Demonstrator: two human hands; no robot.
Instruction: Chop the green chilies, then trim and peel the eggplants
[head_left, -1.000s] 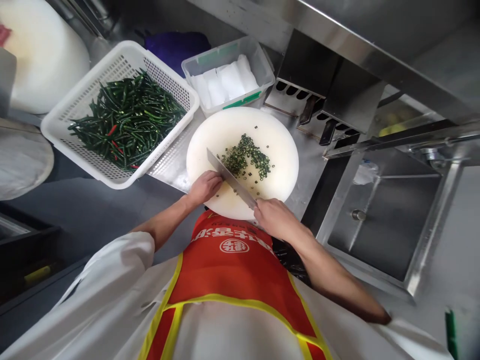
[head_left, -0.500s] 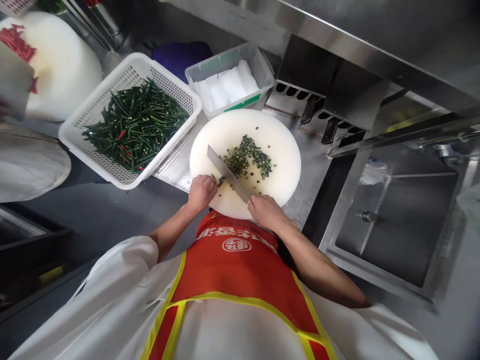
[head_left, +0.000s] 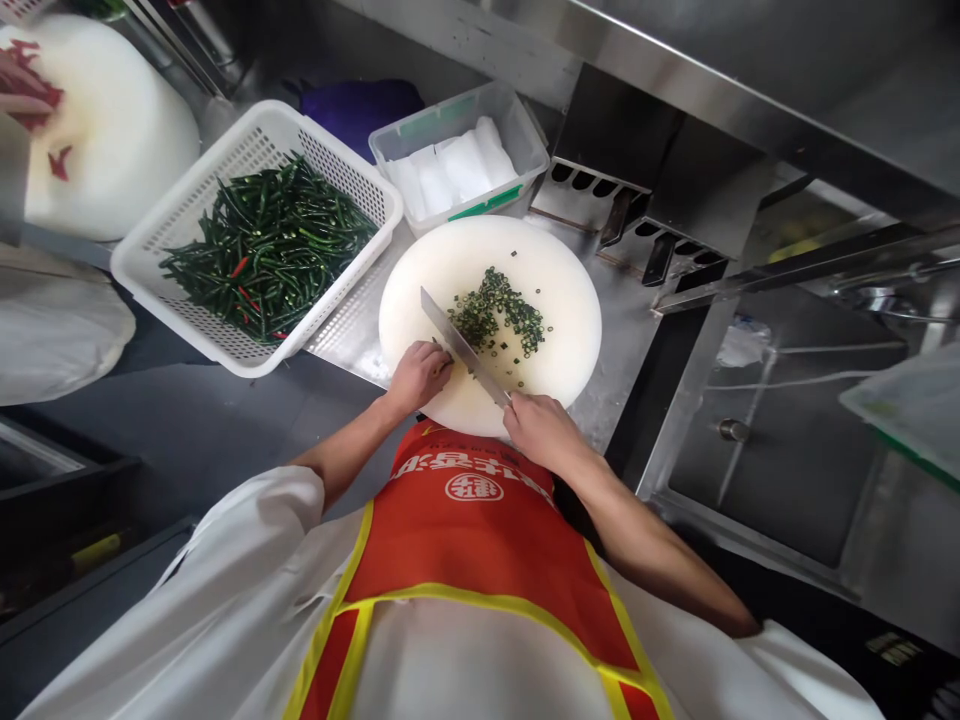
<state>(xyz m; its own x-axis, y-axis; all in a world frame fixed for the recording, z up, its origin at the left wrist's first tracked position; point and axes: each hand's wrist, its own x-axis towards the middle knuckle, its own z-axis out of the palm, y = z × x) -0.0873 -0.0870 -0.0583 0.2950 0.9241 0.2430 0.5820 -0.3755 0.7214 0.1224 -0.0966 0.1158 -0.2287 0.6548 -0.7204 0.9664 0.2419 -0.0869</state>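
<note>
A round white cutting board [head_left: 570, 290] lies before me, with a heap of green chili slices [head_left: 491, 305] on it. My right hand [head_left: 546, 428] is closed round the handle of a kitchen knife [head_left: 465, 347], whose blade slants across the board toward the far left. At the board's near left edge, my left hand [head_left: 421, 376] has its fingers curled down on green chilies [head_left: 441, 364] beside the blade; the fingers hide most of them. A white basket [head_left: 386, 215] of whole green chilies [head_left: 274, 245], a few of them red, stands left of the board.
Behind the board is a clear plastic box [head_left: 529, 150] with white contents. A steel sink [head_left: 795, 430] lies to the right, with a plastic container [head_left: 911, 400] over it and a person's dark sleeve [head_left: 840, 640] below. Another person's board [head_left: 112, 130] with red strips is far left.
My left hand and the knife have shifted slightly right. A container and a person's dark clothing have come into view at the right. The other person's hand now shows over the red strips.
</note>
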